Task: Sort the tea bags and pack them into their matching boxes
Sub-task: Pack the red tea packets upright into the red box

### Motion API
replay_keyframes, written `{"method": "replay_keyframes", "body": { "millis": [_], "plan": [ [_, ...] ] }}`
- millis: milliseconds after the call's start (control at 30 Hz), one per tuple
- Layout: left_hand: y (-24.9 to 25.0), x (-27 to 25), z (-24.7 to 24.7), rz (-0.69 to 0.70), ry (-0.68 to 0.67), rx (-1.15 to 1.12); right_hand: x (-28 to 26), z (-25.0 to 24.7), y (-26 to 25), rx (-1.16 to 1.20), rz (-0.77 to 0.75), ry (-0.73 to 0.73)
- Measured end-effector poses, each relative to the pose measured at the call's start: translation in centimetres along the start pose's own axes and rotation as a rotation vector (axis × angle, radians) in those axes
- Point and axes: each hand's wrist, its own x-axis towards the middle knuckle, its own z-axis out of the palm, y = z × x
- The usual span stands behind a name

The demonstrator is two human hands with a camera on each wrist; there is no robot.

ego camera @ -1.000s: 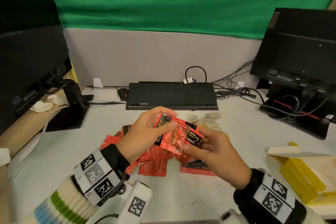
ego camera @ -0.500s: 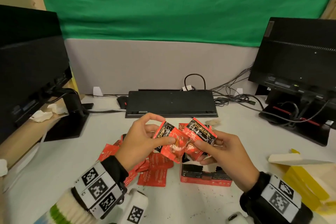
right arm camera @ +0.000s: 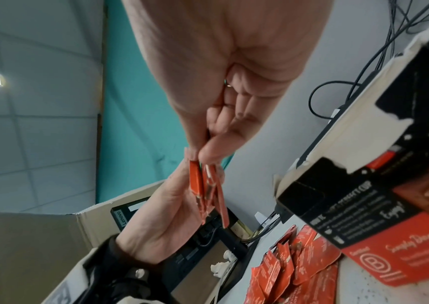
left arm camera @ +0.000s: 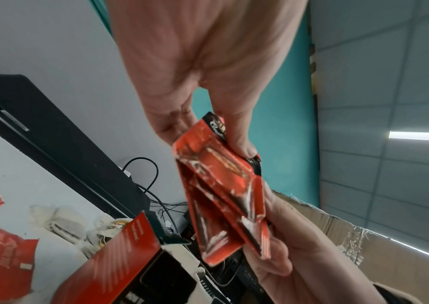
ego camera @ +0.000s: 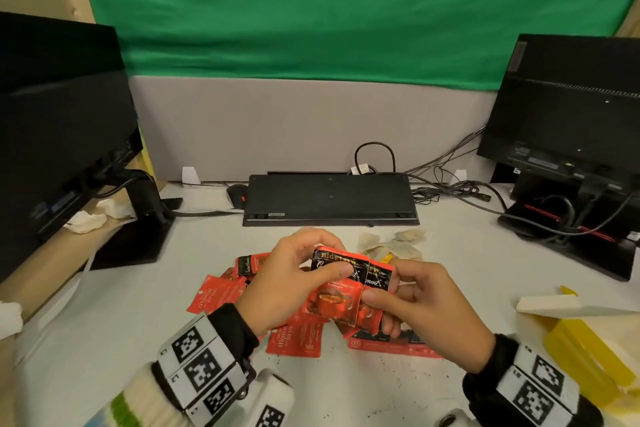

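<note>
Left hand [ego camera: 291, 282] pinches a small stack of red tea sachets [ego camera: 346, 291] by thumb and fingers, held above the tabletop [ego camera: 381, 388]. Right hand [ego camera: 420, 308] grips the same stack from its other side. Loose red sachets [ego camera: 221, 291] lie left of the stack; the red tea box [ego camera: 391, 345] lies beneath it; the yellow box [ego camera: 588, 350] sits well right.

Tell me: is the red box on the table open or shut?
Open: the red box lies on its side, its end flaps spread apart.
</note>
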Motion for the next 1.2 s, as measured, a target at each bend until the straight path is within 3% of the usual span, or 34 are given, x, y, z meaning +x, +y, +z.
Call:
{"method": "replay_keyframes", "body": {
  "millis": [133, 400, 500, 767, 933, 1100, 1200],
  "plan": [
    [0.0, 0.1, 0.2, -0.020, 0.009, -0.004, 0.0, 0.0, -0.3, 0.059, -0.011, 0.033],
    [0.6, 0.4, -1.5, -0.046, 0.151, -0.146, 0.8, -2.1, -0.7, 0.113, -0.052, 0.115],
    [1.2, 0.6, -3.1, -0.108, 0.083, -0.162, 1.2, -2.8, -0.7, 0.132, -0.045, 0.144],
    [1.7, 0.0, -1.4, -0.025, -0.099, 0.050, 0.4, -1.0, -0.6, 0.032, -0.097, 0.052],
    [1.3, -0.2, -0.2, -0.074, -0.051, 0.017, -0.2, 0.1, -0.9, 0.005, -0.128, 0.029],
    [2.4, -0.6, 0.2, 0.012, -0.040, 0.038, -0.7, 0.1, -1.7, -0.086, -0.151, -0.009],
    [2.7, -0.7, 0.5, -0.007, -0.070, 0.034, -0.8, 0.2, -1.5, -0.092, -0.165, -0.006]
  ]
}}
